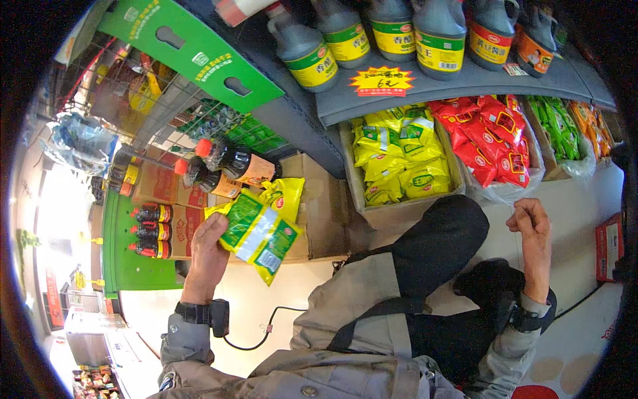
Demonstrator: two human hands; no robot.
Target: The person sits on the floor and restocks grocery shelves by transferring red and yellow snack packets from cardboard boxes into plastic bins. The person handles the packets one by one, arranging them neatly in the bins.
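My left hand (209,249) grips a green and yellow plastic packet (260,234) by its edge, over a carton at the left. Other yellow packets (285,195) lie just behind it, beside large dark sauce bottles with red caps (249,167). My right hand (533,224) is at the right, fingers curled, by the rim of the clear plastic liner (516,192) around a box of red packets (491,144); whether it pinches the liner I cannot tell. Left of that stands an open carton of yellow packets (423,177).
Dark jugs (441,45) with handles line the grey shelf (463,87) above the boxes. Boxes of green packets (556,127) and orange packets (590,127) stand at the right. A wire rack, a green panel (194,55) and small bottles (152,230) are at the left.
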